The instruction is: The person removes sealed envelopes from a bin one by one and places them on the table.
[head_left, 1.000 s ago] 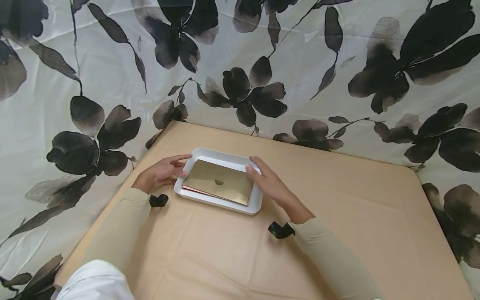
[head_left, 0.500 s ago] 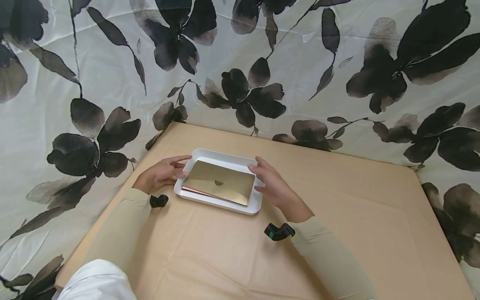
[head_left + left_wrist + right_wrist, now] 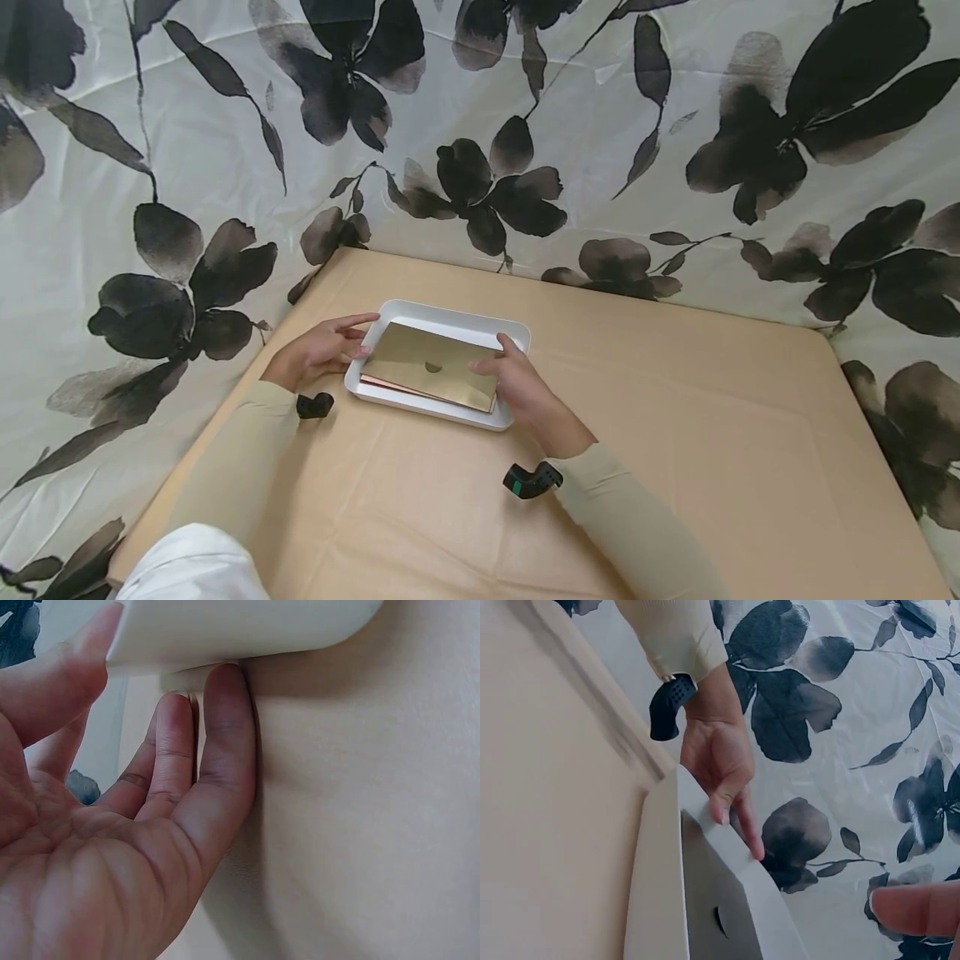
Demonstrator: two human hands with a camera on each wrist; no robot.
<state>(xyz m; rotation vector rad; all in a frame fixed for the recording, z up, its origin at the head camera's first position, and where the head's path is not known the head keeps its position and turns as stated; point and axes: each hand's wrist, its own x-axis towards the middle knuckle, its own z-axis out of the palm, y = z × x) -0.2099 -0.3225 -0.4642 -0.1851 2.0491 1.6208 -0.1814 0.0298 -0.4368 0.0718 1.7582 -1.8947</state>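
Observation:
A white tray (image 3: 453, 312) rests on the tan table. Inside it lies a flat gold rectangle (image 3: 412, 350) with a small half-round mark, possibly an envelope; a pinkish edge peeks out beneath. My left hand (image 3: 318, 346) holds the tray's left end. In the left wrist view its thumb (image 3: 82, 660) is at the rim, the other fingertips just under the edge. My right hand (image 3: 528, 387) is over the tray's right end, thumb across the gold piece's right part, fingers extended. Whether it touches cannot be told. The right wrist view catches only one of its fingertips (image 3: 919, 907).
The tan table (image 3: 675, 433) spreads right and forward of the tray. Behind and left hangs a white sheet (image 3: 600, 108) with dark flower prints. Each wrist wears a black band mount (image 3: 532, 481).
My right hand lifted off the tray's right rim, then moved left and inward so its thumb is over the gold piece. My left hand stays at the tray's left end.

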